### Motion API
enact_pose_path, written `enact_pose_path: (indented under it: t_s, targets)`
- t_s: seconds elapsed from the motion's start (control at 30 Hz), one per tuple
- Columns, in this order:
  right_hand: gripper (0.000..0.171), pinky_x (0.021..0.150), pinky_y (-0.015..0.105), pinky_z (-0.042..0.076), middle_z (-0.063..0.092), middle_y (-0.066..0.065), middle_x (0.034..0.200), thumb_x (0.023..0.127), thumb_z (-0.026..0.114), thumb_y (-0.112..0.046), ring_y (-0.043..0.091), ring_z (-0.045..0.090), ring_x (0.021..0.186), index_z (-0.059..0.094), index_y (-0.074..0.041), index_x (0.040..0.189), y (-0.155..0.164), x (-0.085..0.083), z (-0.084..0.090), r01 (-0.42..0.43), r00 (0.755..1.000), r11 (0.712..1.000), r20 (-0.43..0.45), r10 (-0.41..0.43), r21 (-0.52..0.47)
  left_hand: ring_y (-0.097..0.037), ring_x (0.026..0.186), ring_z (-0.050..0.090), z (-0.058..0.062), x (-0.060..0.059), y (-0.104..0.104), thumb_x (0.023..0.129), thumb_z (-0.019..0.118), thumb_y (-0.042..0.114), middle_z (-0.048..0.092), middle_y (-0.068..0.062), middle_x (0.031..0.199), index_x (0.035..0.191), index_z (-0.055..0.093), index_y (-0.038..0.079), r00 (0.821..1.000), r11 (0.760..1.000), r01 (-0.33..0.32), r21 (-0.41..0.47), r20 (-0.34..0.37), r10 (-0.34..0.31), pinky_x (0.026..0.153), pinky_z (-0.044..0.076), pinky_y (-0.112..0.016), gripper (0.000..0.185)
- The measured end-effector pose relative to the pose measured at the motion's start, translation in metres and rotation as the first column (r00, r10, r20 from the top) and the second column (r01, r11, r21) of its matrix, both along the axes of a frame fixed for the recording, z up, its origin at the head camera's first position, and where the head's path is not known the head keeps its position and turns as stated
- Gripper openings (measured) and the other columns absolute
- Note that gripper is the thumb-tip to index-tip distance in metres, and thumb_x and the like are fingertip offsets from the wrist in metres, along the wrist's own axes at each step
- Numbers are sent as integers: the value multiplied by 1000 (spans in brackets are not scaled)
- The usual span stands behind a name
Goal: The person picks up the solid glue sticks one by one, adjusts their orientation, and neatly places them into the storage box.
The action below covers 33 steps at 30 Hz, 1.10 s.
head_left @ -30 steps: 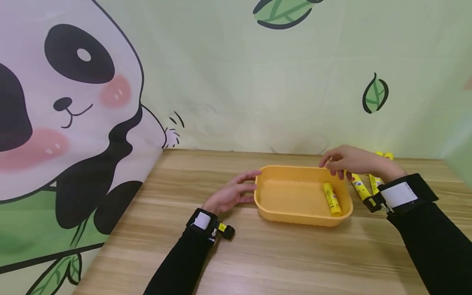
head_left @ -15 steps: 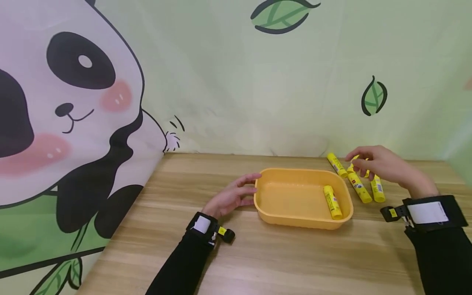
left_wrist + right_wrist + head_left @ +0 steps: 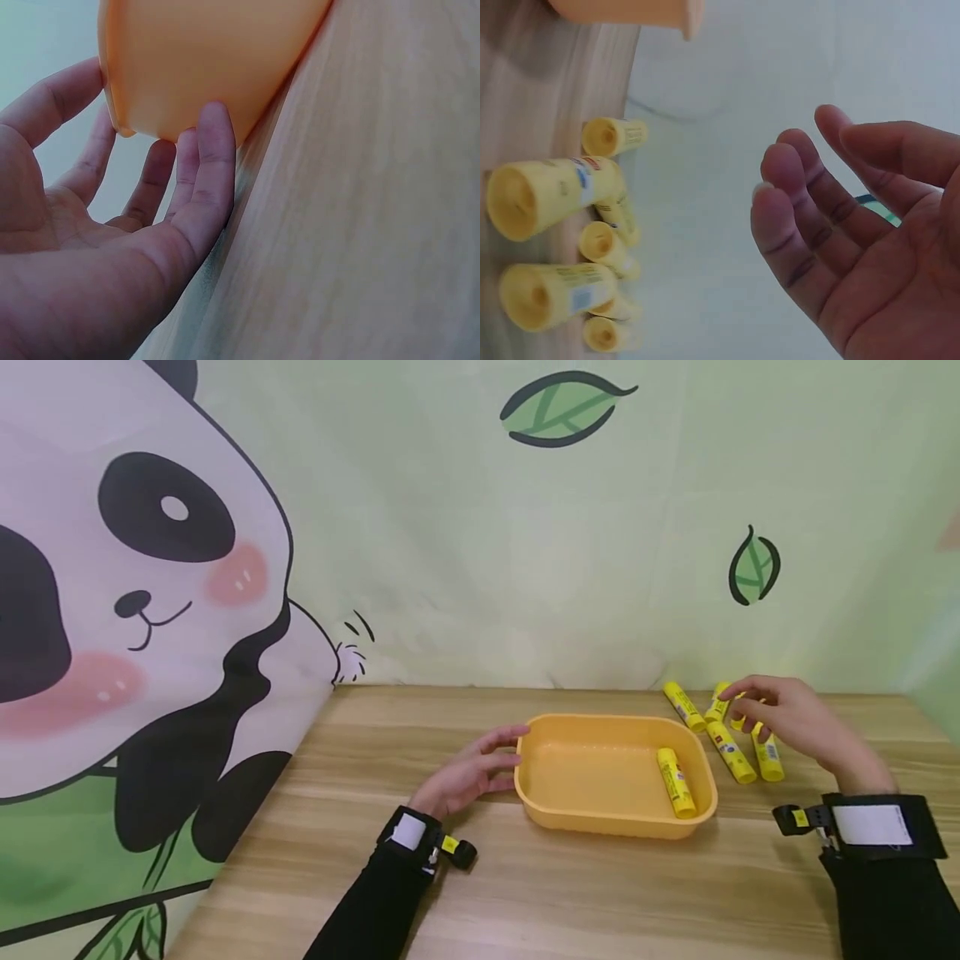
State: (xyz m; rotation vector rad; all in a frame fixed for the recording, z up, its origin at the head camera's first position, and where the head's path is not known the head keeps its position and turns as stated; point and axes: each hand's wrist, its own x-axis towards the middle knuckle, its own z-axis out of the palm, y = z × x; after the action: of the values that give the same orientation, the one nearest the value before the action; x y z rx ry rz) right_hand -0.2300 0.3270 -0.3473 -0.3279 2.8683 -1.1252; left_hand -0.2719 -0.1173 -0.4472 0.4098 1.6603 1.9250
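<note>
An orange-yellow plastic tray [image 3: 592, 781] rests on the table, with one yellow glue stick [image 3: 677, 785] lying in its right end. My left hand [image 3: 461, 777] touches the tray's left end; its fingers are spread and loosely bent along the wall and rim, as the left wrist view shows. To the right of the tray my right hand [image 3: 798, 722] hovers above a loose group of yellow glue sticks [image 3: 731, 753], partly hiding some. Nothing is between its fingers, which are relaxed and apart from the sticks [image 3: 547, 191] in the right wrist view.
The wooden table [image 3: 570, 893] meets a pale green wall cloth [image 3: 465, 568] just behind the glue sticks. A printed panda [image 3: 172, 635] covers the cloth on the left. Each wrist wears a black band with a small camera.
My right hand has moved right, from the tray's back right corner to above the loose glue sticks. The left hand stays at the tray. The head view has tilted slightly upward.
</note>
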Motion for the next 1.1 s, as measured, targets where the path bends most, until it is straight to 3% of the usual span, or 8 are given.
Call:
enact_pose_path:
  t_s: [0.23, 0.4, 0.67, 0.9, 1.1]
  targets:
    - [31, 69, 31, 57, 65, 17, 107, 110, 47, -14, 25, 61, 90, 59, 6, 130, -1, -5, -7, 25, 1000, 999, -9, -25, -33, -25, 123, 55, -4, 5, -6, 105, 57, 8, 37, -13, 150, 156, 45, 14, 1000, 1000, -22, -22, -3, 22, 105, 53, -43, 52]
    - [34, 77, 33, 52, 64, 27, 121, 110, 45, -16, 37, 62, 104, 58, 6, 133, 1, -7, -10, 48, 998, 999, -29, -47, 6, -25, 124, 56, -2, 6, -9, 106, 56, 9, 38, -12, 150, 156, 46, 14, 1000, 1000, -23, -16, -2, 22, 105, 53, -43, 52]
    - [39, 73, 34, 47, 54, 38, 128, 108, 42, -12, 46, 56, 107, 52, 11, 137, 12, -8, -14, 130, 991, 991, -33, -129, 25, -23, 123, 57, 0, 4, -7, 105, 57, 8, 39, -11, 150, 157, 45, 13, 1000, 1000, -8, 4, -10, 8, 105, 53, -43, 53]
    - [42, 82, 52, 49, 45, 40, 129, 107, 45, -15, 51, 49, 108, 46, 12, 140, 19, -9, -19, 160, 985, 985, 49, -163, 58, -23, 123, 57, 1, 4, -7, 106, 56, 8, 40, -10, 150, 158, 43, 12, 1000, 1000, -4, 5, -13, 4, 104, 53, -42, 54]
    - [45, 85, 61, 49, 41, 42, 130, 107, 46, -16, 55, 46, 112, 44, 12, 141, 24, -11, -21, 150, 983, 984, 87, -159, 95, -25, 127, 55, 3, 2, -8, 106, 56, 7, 39, -10, 152, 158, 42, 11, 1000, 1000, -10, 4, 5, 10, 103, 54, -40, 54]
